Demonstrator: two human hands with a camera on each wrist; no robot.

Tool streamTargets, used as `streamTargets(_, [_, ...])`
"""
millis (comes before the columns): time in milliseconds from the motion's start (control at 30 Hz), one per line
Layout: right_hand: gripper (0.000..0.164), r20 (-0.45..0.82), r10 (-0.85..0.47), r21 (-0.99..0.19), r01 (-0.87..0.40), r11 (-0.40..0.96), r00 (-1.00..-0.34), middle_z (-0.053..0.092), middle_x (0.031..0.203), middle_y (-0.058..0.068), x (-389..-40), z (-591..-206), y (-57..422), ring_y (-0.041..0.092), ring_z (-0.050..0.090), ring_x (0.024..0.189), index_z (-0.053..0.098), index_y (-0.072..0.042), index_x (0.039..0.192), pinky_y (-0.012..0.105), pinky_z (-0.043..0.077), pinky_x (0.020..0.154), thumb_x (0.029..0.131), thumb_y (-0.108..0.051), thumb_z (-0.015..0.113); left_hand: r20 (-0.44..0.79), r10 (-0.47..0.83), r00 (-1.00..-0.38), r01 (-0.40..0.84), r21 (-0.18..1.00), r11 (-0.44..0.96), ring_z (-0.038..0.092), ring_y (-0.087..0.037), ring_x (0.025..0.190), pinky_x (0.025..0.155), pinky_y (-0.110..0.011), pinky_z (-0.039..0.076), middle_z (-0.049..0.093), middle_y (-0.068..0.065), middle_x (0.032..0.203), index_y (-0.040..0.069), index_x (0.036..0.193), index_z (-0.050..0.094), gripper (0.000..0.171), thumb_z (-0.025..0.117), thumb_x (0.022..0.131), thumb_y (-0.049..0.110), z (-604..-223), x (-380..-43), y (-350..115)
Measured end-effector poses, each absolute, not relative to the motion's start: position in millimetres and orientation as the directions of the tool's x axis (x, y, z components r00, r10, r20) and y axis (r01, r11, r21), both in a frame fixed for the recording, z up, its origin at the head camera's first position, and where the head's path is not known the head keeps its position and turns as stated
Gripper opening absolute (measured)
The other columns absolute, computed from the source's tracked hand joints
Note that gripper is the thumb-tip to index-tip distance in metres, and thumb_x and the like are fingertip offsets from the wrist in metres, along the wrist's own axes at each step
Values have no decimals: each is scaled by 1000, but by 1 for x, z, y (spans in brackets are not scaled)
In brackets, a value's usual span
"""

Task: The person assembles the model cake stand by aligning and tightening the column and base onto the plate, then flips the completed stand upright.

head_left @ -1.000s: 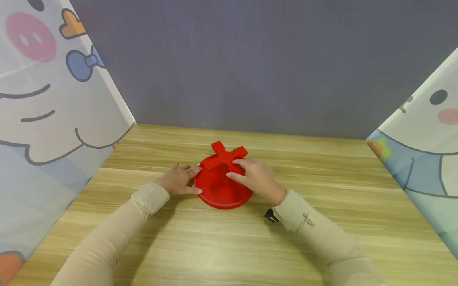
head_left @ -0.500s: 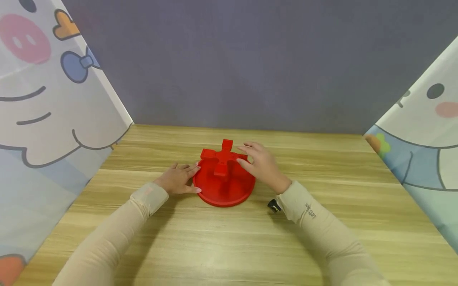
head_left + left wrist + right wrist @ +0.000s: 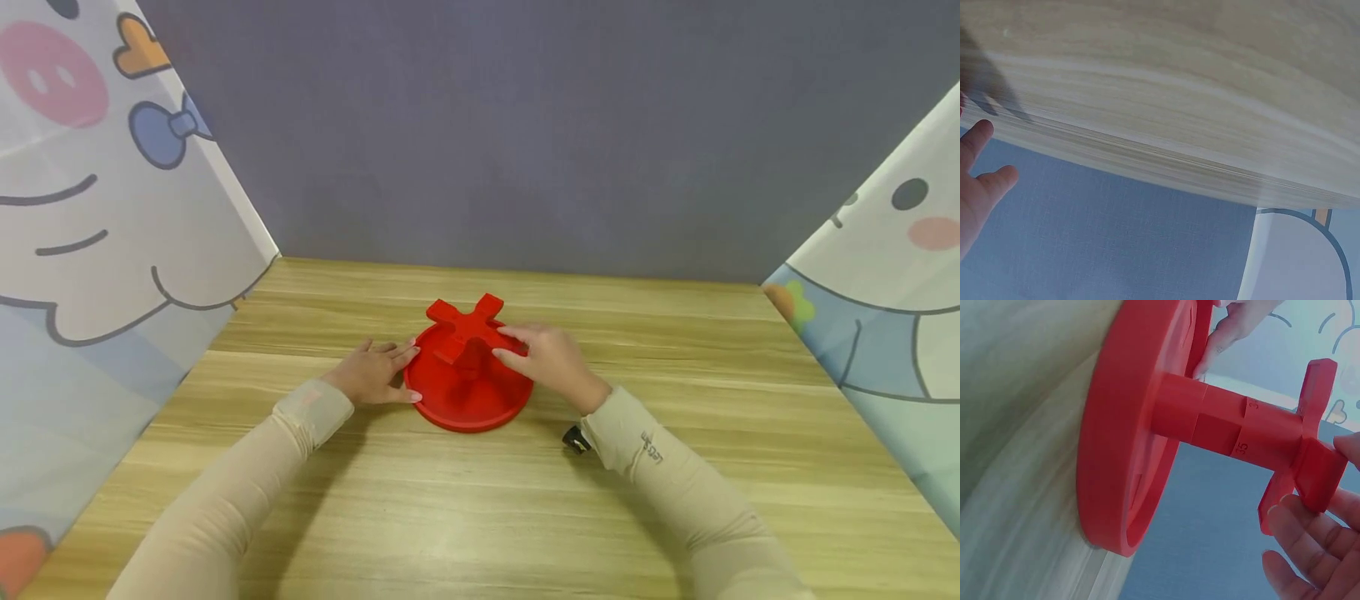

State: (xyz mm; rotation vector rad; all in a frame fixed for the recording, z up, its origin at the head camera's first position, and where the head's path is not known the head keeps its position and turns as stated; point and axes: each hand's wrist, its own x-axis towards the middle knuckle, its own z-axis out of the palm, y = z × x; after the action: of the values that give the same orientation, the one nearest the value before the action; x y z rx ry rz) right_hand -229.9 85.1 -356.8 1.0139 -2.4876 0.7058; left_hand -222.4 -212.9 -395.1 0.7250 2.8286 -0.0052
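Note:
A red round base with a raised rim (image 3: 468, 423) lies flat on the wooden table. From its middle rises a thick red post (image 3: 1229, 428) marked with small numbers, one reading 35. On top of the post sits a red four-armed cross (image 3: 467, 327). My right hand (image 3: 551, 362) pinches one arm of the cross between thumb and fingers, as the right wrist view shows from the side. My left hand (image 3: 371, 375) rests at the base's left rim, fingers spread and fairly straight. Only a few fingers of the left hand (image 3: 975, 187) show in the left wrist view.
A small black clip-like object (image 3: 576, 439) lies on the table (image 3: 450, 517) beside the right cuff. A dark grey panel (image 3: 480, 142) stands behind the table, and cartoon-printed sheets (image 3: 112, 208) flank it on both sides.
The cross has turned about its post, its arms now pointing in different directions. My right hand opened off the cross, then came back onto an arm. My left hand stays at the rim.

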Motion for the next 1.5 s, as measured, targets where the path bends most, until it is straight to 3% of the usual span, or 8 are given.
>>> streamTargets(233, [34,555,-586,-242,-788,566,-591,72,77,9,-225,-359,77,13,56,55,75,2,100,19,47,52,75,-20,83,-211,484,-849,482,66,874,35,-41,134,109,-63,18,31,-13,153,3,149,31,91,48,87,68,-394,-222,-213])
streamTargets(467, [42,545,-582,-309,-790,530,-604,73,87,11,-219,-358,70,19,65,66,74,3,99,29,56,67,66,-20,87,-221,477,-851,476,61,877,34,-40,135,110,-62,17,29,-12,154,3,149,32,92,47,87,69,-391,-220,-212])
streamTargets(700, [51,577,-493,-388,-750,536,-651,65,84,10,-228,-350,83,21,57,63,59,4,126,28,48,54,81,-14,76,-237,473,-848,474,59,879,34,-39,136,110,-62,18,27,-9,155,5,150,30,90,49,87,67,-396,-222,-209])
streamTargets(833, [54,530,-472,-449,-705,548,-704,61,116,21,-245,-342,93,33,60,99,53,3,134,42,52,82,85,-10,72,-232,469,-852,467,66,882,34,-39,136,110,-62,17,28,-9,155,4,150,31,90,50,87,66,-397,-222,-210])
streamTargets(967, [58,374,-573,-509,-679,530,-729,45,140,23,-264,-341,98,37,42,129,48,1,139,52,38,103,88,-15,71,-228,465,-855,465,60,883,34,-39,136,110,-63,17,28,-9,155,5,150,31,90,50,87,66,-397,-222,-213])
streamTargets(1100, [55,294,-652,-496,-694,521,-699,46,140,22,-276,-340,97,36,41,130,51,0,137,51,36,105,88,-16,71,-222,471,-854,470,57,881,34,-39,135,109,-62,18,27,-9,155,5,150,31,90,50,87,66,-397,-223,-214])
streamTargets(1300, [45,294,-702,-458,-741,492,-648,58,126,19,-284,-341,91,33,52,119,60,2,127,45,43,101,86,-13,72,-228,468,-854,468,56,882,31,-39,137,110,-62,17,24,-8,156,5,150,29,91,50,87,66,-396,-223,-214])
streamTargets(1500, [43,338,-720,-410,-783,467,-607,59,125,23,-283,-344,87,36,54,117,61,5,124,45,44,100,86,-11,72,-231,465,-855,467,48,883,31,-38,138,110,-62,17,24,-8,156,5,150,29,91,49,87,67,-395,-223,-213])
